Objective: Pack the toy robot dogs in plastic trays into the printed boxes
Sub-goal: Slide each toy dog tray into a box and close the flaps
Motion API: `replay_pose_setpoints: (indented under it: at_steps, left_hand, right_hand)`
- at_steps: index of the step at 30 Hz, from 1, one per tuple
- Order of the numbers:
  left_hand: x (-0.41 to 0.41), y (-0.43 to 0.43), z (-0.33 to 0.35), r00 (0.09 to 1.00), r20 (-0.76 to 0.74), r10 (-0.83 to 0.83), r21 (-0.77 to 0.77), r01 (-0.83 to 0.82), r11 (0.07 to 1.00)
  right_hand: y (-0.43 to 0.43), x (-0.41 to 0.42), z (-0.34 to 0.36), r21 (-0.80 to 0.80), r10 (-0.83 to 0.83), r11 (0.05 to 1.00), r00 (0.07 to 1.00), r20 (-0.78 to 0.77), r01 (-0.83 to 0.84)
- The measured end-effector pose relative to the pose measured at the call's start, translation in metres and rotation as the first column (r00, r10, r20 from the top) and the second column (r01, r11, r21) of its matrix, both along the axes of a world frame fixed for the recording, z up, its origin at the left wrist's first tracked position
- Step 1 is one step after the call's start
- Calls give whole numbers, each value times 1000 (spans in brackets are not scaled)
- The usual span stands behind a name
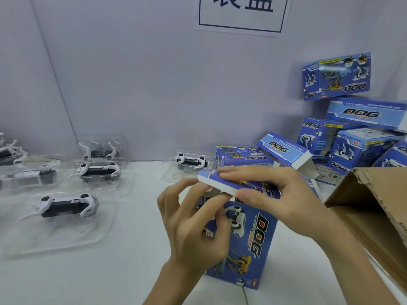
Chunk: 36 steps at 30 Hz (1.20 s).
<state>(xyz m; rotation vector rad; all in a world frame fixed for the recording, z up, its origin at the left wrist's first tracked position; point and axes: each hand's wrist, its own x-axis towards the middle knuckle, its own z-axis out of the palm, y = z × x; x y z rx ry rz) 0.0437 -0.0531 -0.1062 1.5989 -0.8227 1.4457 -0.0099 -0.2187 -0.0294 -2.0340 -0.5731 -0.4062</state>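
- Printed box (248, 238) stands on end on the white table (136, 260), just in front of me and right of centre. Its lid flap (218, 180) is folded over but not tucked.
- I cannot tell whether a tray is already inside; the opening is hidden.
- Right hand (275, 199): fingers pressed together flat on the lid flap, thumb against its front edge, pinching it.
- Left hand (193, 223): fingers curled, index and thumb pinching at the white tuck edge under the flap.
- Risk, my judgement: the tuck edge catches outside the wall and creases if I press down before it is guided in.
- Risk: the tall box tips or slides, as nothing braces its base.
- Outward: a second box (242, 158) lies just behind, and a loose dog in its tray (191, 162) sits beside it.
- Further left, more trayed dogs (68, 205) wait, well apart.
- Right: stacked boxes (352, 148) and a cardboard carton (374, 205).
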Motion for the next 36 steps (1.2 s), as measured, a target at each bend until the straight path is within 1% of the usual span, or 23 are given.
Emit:
replay_pose_setpoints:
  at_steps: [3, 6, 11, 15, 18, 21, 24, 26, 28, 30, 32, 33, 35, 36]
  left_hand:
    - [-2, -2, -2, 999, -7, 41, -40, -42, 998]
    - [-2, 0, 1, 999, 8, 46, -38, -46, 998]
    - [-8, 6, -2, 999, -42, -2, -45, 0, 999]
    - [-10, 12, -6, 999, -48, 4, 4, -4, 1000]
    - [-10, 10, -8, 998, -53, 29, 1, -29, 1000]
    - [-12, 7, -12, 998, -69, 1, -38, -4, 999]
    - [-15, 4, -15, 995, -95, -40, -82, 32, 996]
    - [-16, 1, -18, 994, -111, -16, -101, 5, 995]
    - [-19, -2, -19, 991, -134, 27, -104, -42, 994]
    - [-22, -4, -19, 988, -147, 39, -99, -54, 994]
    - [-22, -5, -18, 989, -144, 26, -80, -38, 996]
    - [-22, -5, -17, 990, -138, 19, -71, -29, 997]
    - [-22, -5, -15, 993, -122, 6, -58, -13, 998]
    - [-22, -5, -13, 993, -114, 5, -48, -10, 999]
  right_hand:
    - [-1, 2, 1, -2, -11, 1000, 1000, 3, 11]
    - [0, 6, 2, -4, -34, 999, 999, -29, 34]
    - [0, 6, 5, -123, -23, 992, 999, -47, 17]
    - [-1, 2, 4, -125, -10, 992, 997, -70, 1]
    - [0, -1, 7, -180, -11, 984, 996, -89, -6]
    - [5, -7, 11, -262, -38, 965, 999, -34, 28]
    - [11, -13, 11, -371, -91, 923, 995, 40, 99]
    - [13, -16, 8, -434, -121, 890, 990, 77, 142]
    - [13, -19, 7, -469, -141, 868, 987, 78, 161]
    - [11, -21, 7, -444, -126, 887, 991, 39, 130]
    - [10, -21, 8, -368, -81, 927, 996, -19, 69]
    - [9, -20, 7, -336, -68, 940, 998, -14, 59]
    - [8, -20, 3, -242, -85, 965, 993, 83, 102]
    - [7, -20, -2, -160, -105, 979, 986, 127, 125]
